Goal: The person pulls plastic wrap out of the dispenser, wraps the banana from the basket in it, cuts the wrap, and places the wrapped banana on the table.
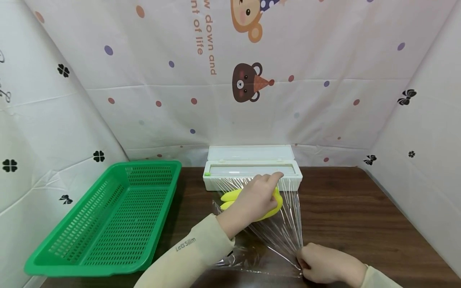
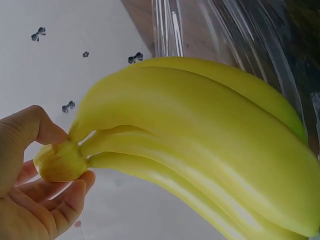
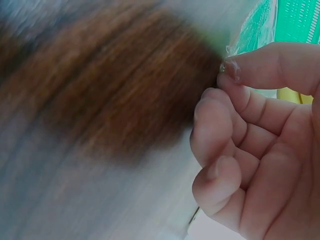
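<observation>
My left hand (image 1: 253, 199) pinches a bunch of yellow bananas (image 2: 185, 115) by its stem end (image 2: 61, 161), thumb on one side and fingers on the other. In the head view the bananas overlap a sheet of clear plastic wrap (image 1: 284, 234), and the hand covers part of them. The wrap runs in creases from a white wrap dispenser box (image 1: 253, 182) toward the front. At its near right corner my right hand (image 1: 322, 262) grips the wrap; the right wrist view shows a bit of film between thumb and forefinger, with the other fingers curled.
A green plastic basket (image 1: 160, 224) with slotted walls stands on the left of the dark wooden table (image 1: 360, 216). Behind the dispenser, whose lid (image 1: 251, 153) is raised, hangs a printed white cloth (image 1: 162, 120); similar cloth lines both sides.
</observation>
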A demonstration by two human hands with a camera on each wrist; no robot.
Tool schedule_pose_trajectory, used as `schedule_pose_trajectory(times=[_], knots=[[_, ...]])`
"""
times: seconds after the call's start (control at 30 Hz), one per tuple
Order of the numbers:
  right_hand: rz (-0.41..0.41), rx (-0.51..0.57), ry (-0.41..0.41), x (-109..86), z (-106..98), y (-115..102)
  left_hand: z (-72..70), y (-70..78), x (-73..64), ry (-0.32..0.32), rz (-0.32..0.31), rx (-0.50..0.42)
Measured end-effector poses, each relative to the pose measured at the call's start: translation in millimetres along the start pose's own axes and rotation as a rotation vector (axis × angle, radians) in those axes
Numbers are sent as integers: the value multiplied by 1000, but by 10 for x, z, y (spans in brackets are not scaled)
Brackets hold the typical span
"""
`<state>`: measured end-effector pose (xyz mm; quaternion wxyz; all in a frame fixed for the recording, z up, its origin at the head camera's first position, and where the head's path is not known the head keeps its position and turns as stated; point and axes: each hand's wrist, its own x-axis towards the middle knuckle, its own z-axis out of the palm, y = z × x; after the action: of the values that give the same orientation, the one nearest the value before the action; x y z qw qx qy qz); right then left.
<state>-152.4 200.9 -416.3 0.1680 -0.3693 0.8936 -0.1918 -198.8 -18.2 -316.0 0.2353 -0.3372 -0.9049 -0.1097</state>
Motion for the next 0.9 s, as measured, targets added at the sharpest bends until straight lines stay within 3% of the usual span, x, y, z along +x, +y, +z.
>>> schedule_pose_trajectory(times=[0.37, 0.6, 0.9], knots=[[7, 10, -7, -8, 9, 21, 184, 95, 29, -65, 58, 108], [8, -10, 4, -12, 16, 23, 288, 111, 17, -33, 99, 176], [14, -8, 3, -10, 12, -1, 382, 117, -2, 13, 114, 183]])
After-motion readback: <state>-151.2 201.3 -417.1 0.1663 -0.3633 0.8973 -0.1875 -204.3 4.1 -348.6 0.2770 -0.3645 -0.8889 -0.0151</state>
